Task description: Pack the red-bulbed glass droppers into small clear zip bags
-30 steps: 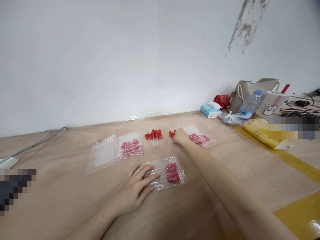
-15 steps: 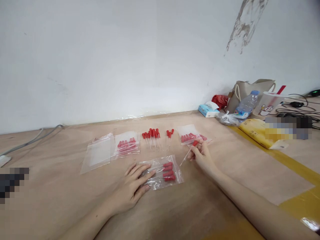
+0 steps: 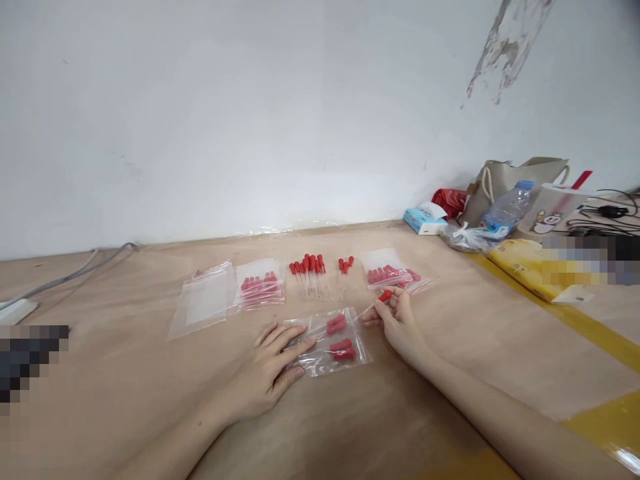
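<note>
My left hand [image 3: 277,363] lies flat with fingers spread on the left part of a clear zip bag [image 3: 315,365]. Inside that bag are several droppers with red bulbs [image 3: 343,350], their bulbs toward the right end. Between thumb and fingers, my right hand [image 3: 397,320] pinches a dropper [image 3: 385,296] by its red bulb. Its thin glass tube points left and down, with the tip at the bag's right-hand edge; whether it is inside I cannot tell. Behind the bag lie a bunch of loose droppers [image 3: 311,265] and a smaller group of droppers [image 3: 345,265].
Filled bags of droppers lie at the left [image 3: 260,283] and the right [image 3: 393,273]. A flat clear bag [image 3: 203,300] is further left. Toward the right stand a tissue pack [image 3: 425,219], a bottle [image 3: 510,207], a cup [image 3: 555,210] and a yellow pack [image 3: 530,267].
My right hand has brought the dropper down to the bag's right edge, tilting it flatter. A gap now shows between the upper and lower red bulbs in the bag. My left hand stays put.
</note>
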A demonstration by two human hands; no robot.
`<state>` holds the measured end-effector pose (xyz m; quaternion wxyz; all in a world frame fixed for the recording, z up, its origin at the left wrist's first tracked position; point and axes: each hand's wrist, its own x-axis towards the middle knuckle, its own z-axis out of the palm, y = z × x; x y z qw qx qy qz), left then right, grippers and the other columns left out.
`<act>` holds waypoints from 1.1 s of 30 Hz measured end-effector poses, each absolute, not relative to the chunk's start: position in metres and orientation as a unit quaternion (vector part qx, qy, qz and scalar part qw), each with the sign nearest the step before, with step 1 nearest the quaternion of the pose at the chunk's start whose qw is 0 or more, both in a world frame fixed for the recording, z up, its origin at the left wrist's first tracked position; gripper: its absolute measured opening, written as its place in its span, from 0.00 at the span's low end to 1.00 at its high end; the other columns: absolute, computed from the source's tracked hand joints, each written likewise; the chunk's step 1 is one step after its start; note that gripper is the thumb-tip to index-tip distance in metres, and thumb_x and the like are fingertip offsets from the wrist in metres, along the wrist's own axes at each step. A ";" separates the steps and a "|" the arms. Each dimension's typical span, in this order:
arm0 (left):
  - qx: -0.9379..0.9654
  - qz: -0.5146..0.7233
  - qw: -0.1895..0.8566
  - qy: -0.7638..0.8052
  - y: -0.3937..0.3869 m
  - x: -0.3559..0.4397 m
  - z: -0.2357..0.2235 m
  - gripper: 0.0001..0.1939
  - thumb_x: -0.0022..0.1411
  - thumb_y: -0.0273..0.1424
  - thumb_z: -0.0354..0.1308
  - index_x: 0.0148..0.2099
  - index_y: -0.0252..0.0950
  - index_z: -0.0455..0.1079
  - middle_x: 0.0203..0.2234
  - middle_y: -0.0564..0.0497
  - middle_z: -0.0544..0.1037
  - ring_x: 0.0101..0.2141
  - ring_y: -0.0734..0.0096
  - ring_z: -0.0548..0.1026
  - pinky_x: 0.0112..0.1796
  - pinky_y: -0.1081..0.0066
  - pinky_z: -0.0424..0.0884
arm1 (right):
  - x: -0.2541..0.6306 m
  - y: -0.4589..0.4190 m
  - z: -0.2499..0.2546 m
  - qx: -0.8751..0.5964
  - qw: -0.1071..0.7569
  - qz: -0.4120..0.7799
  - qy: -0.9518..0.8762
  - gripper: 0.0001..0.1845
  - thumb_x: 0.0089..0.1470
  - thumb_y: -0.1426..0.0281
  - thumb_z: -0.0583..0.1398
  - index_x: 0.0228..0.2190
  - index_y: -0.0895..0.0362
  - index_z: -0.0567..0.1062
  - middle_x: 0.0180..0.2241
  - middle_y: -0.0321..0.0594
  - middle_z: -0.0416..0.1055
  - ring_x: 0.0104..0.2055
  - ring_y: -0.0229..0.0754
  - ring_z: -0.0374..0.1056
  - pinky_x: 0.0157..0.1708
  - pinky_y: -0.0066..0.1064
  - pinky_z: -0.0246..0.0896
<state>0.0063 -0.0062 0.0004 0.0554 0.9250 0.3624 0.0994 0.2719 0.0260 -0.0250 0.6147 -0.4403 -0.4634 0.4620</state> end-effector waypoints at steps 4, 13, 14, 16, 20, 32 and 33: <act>0.924 0.100 0.057 0.365 -0.007 0.006 0.001 0.22 0.66 0.35 0.43 0.61 0.48 0.50 0.57 0.50 0.58 0.56 0.62 0.55 0.56 0.52 0.48 | 0.277 0.026 -0.023 -0.429 0.610 0.499 -0.441 0.22 0.44 0.61 0.62 0.36 0.50 0.55 0.26 0.28 0.64 0.25 0.37 0.69 0.26 0.34 0.68; 0.923 0.102 0.058 0.366 -0.006 0.006 0.000 0.22 0.66 0.34 0.43 0.61 0.47 0.50 0.57 0.51 0.58 0.56 0.61 0.55 0.56 0.51 0.48 | 0.287 0.021 -0.018 -0.471 0.550 0.537 -0.433 0.25 0.37 0.60 0.66 0.31 0.54 0.58 0.23 0.28 0.67 0.25 0.35 0.68 0.27 0.29 0.66; 0.923 0.102 0.058 0.366 -0.006 0.006 0.000 0.22 0.66 0.34 0.43 0.61 0.47 0.50 0.57 0.51 0.58 0.56 0.62 0.55 0.56 0.51 0.48 | 0.286 0.020 -0.018 -0.477 0.532 0.536 -0.450 0.24 0.37 0.59 0.66 0.30 0.54 0.58 0.23 0.29 0.67 0.23 0.34 0.67 0.25 0.28 0.64; 0.923 0.103 0.057 0.365 -0.007 0.006 -0.001 0.22 0.66 0.35 0.43 0.61 0.47 0.51 0.57 0.51 0.58 0.56 0.62 0.55 0.56 0.52 0.48 | 0.283 0.019 -0.019 -0.492 0.493 0.521 -0.493 0.22 0.38 0.59 0.65 0.28 0.55 0.59 0.22 0.30 0.67 0.20 0.33 0.64 0.20 0.25 0.59; 0.923 0.099 0.054 0.367 -0.006 0.005 -0.001 0.22 0.66 0.35 0.43 0.62 0.48 0.49 0.58 0.51 0.57 0.56 0.61 0.55 0.56 0.51 0.49 | 0.280 0.020 -0.019 -0.525 0.433 0.436 -0.588 0.15 0.38 0.62 0.64 0.25 0.57 0.66 0.20 0.32 0.65 0.21 0.32 0.60 0.20 0.25 0.55; 0.923 0.096 0.051 0.370 -0.007 0.006 -0.001 0.22 0.66 0.35 0.43 0.62 0.48 0.49 0.58 0.51 0.57 0.57 0.62 0.55 0.56 0.52 0.49 | 0.277 0.016 -0.009 -0.424 0.319 0.523 -0.667 0.15 0.50 0.61 0.55 0.35 0.58 0.74 0.26 0.36 0.71 0.24 0.34 0.64 0.24 0.26 0.59; 0.923 0.095 0.050 0.369 -0.006 0.006 -0.001 0.22 0.66 0.35 0.43 0.62 0.48 0.49 0.58 0.51 0.57 0.56 0.62 0.55 0.56 0.52 0.49 | 0.278 0.017 -0.007 -0.452 0.325 0.530 -0.640 0.17 0.49 0.60 0.56 0.36 0.59 0.73 0.24 0.35 0.70 0.21 0.32 0.61 0.20 0.24 0.57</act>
